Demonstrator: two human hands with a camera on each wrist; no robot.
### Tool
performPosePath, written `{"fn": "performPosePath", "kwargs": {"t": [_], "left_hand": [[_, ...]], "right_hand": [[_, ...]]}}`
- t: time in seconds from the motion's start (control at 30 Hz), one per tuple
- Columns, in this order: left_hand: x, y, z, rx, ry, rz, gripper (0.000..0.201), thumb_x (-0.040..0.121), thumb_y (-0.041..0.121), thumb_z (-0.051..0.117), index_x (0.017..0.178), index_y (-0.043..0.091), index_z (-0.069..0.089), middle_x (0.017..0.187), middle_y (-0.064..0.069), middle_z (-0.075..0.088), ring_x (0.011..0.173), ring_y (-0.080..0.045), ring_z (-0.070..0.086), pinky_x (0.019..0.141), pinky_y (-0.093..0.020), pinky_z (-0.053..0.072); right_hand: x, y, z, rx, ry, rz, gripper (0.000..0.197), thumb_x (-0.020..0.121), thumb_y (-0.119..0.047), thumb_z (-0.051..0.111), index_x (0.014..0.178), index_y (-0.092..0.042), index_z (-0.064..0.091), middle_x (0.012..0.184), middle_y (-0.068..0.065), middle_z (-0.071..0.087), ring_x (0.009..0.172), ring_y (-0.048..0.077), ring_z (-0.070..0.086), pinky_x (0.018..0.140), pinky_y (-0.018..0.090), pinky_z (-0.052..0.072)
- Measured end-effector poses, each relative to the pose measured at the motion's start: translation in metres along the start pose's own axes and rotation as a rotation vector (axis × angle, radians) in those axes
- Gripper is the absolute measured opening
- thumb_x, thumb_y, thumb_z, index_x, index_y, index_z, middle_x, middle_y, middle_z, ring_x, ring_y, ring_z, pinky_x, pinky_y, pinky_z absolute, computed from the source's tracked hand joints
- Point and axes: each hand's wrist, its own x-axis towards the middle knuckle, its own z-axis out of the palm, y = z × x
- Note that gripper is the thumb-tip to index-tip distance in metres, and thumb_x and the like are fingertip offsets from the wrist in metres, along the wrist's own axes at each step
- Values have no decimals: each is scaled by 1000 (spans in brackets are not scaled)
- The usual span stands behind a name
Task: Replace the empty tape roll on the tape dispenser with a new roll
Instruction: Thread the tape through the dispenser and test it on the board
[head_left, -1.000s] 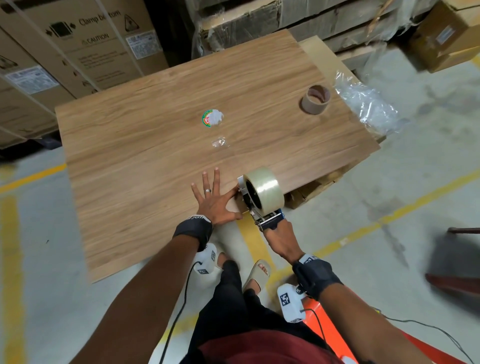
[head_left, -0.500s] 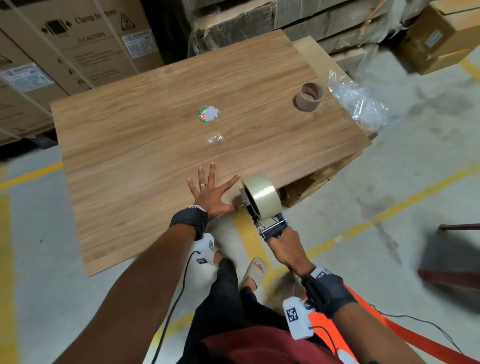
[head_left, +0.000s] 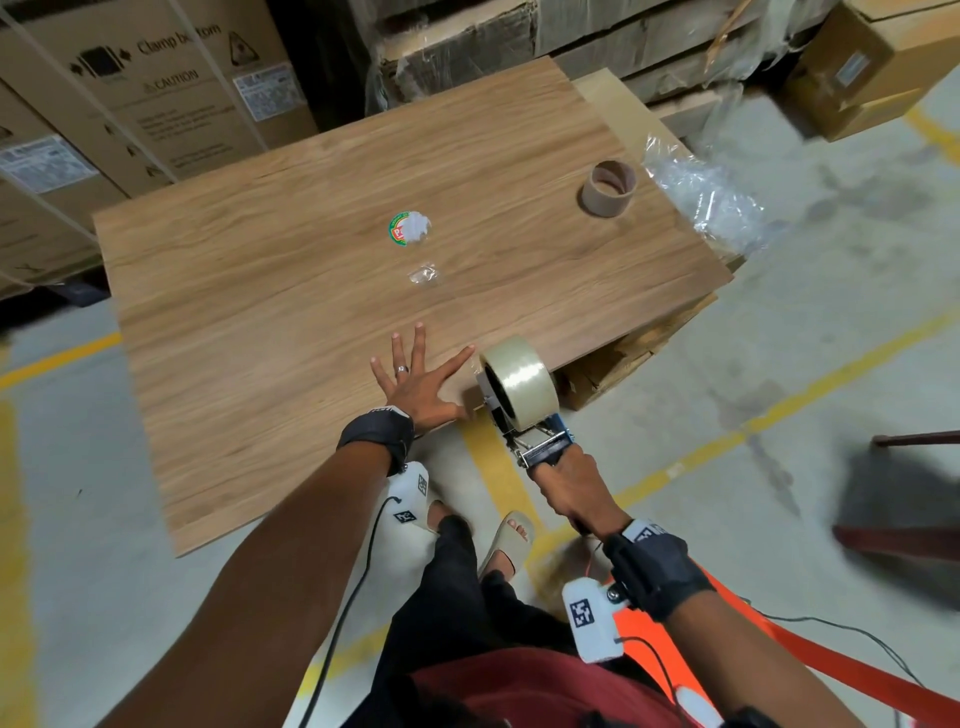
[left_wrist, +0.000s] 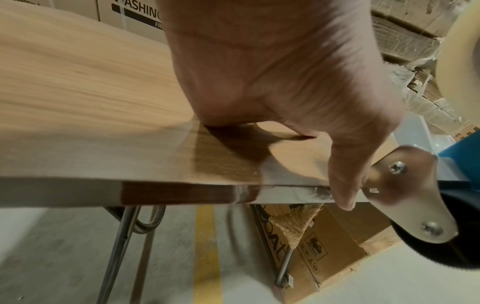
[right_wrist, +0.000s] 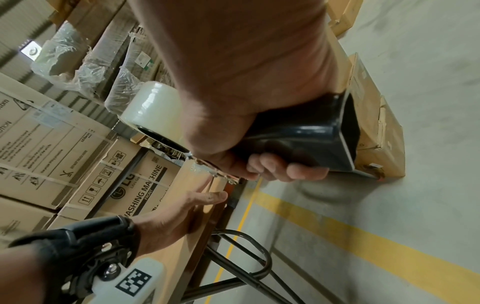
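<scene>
My right hand (head_left: 566, 480) grips the dark handle (right_wrist: 306, 131) of the tape dispenser (head_left: 540, 447), held off the near edge of the wooden table (head_left: 311, 291). A full clear tape roll (head_left: 522, 382) sits on the dispenser's hub. My left hand (head_left: 415, 382) lies flat with spread fingers on the table's near edge, its thumb next to the dispenser's metal plate (left_wrist: 405, 195). The empty brown cardboard core (head_left: 609, 188) stands at the table's far right.
A torn round label (head_left: 409, 229) and a scrap of clear film (head_left: 423, 274) lie mid-table. Crumpled plastic wrap (head_left: 706, 202) hangs off the right edge. Cardboard boxes (head_left: 156, 88) stand behind the table; more lie under it. Yellow lines cross the concrete floor.
My right hand has drawn the dispenser back toward me, off the table's edge. My left hand stays flat on the table.
</scene>
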Motion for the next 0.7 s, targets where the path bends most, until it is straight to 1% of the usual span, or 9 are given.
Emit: {"fn": "performPosePath", "kwargs": {"t": [0.1, 0.2, 0.27, 0.33, 0.37, 0.47, 0.5, 0.57, 0.7], "left_hand": [[1, -1, 1, 3, 3, -2, 107, 62, 63, 74, 139, 74, 2, 156, 3, -43, 138, -34, -46, 105, -71, -26], [3, -2, 2, 10, 10, 3, 107, 62, 64, 75, 139, 75, 0, 156, 3, -43, 138, -35, -46, 104, -71, -26], [4, -1, 3, 12, 6, 2, 107, 63, 63, 74, 139, 75, -1, 156, 2, -43, 138, -36, -46, 104, -71, -26], [2, -2, 2, 20, 4, -1, 107, 63, 67, 74, 140, 74, -1, 156, 1, -43, 138, -36, -45, 104, -71, -26], [2, -2, 3, 22, 6, 3, 107, 63, 67, 74, 140, 74, 0, 156, 1, -43, 138, -36, -45, 104, -71, -26], [4, -2, 3, 2, 10, -8, 108, 62, 62, 75, 140, 74, 2, 157, 3, -42, 139, -34, -46, 106, -73, -22], [4, -2, 3, 1, 12, -10, 108, 62, 60, 76, 139, 74, 2, 157, 3, -42, 139, -34, -45, 106, -73, -21], [3, -1, 4, -2, 13, -4, 108, 62, 57, 76, 139, 75, 2, 157, 3, -41, 139, -35, -45, 106, -73, -21], [4, -1, 3, 2, 15, -9, 109, 61, 52, 76, 139, 75, 2, 158, 1, -41, 140, -36, -43, 106, -73, -22]], "right_hand": [[-2, 0, -1, -25, 4, 3, 21, 81, -18, 61, 64, -23, 50, 67, 5, 60, 67, 31, 55, 61, 34, 40], [-9, 8, 1, -50, -11, 28, 6, 80, -24, 61, 75, -22, 58, 81, 12, 70, 79, 37, 64, 66, 38, 47], [-8, 9, 3, -61, -16, 34, 6, 77, -28, 59, 78, -22, 59, 80, 8, 69, 78, 36, 64, 66, 38, 49], [-3, 3, 5, -52, -27, 44, 6, 75, -30, 57, 71, -25, 54, 71, 3, 63, 69, 32, 58, 62, 35, 44], [-1, 2, 6, -45, -27, 46, 8, 76, -29, 57, 69, -26, 52, 70, 3, 61, 68, 32, 56, 61, 35, 43], [3, 2, 9, -60, -8, 45, 5, 81, -25, 61, 79, -22, 58, 82, 14, 68, 78, 39, 61, 65, 37, 42], [3, 4, 11, -64, -3, 44, 5, 81, -25, 61, 82, -21, 59, 84, 14, 68, 79, 40, 62, 64, 37, 43], [4, 6, 14, -66, -3, 56, 8, 81, -26, 61, 79, -20, 57, 81, 12, 67, 78, 39, 62, 63, 37, 43], [7, 10, 19, -65, 5, 105, 15, 72, -35, 58, 76, -20, 54, 80, 9, 66, 74, 35, 62, 59, 33, 42]]}}
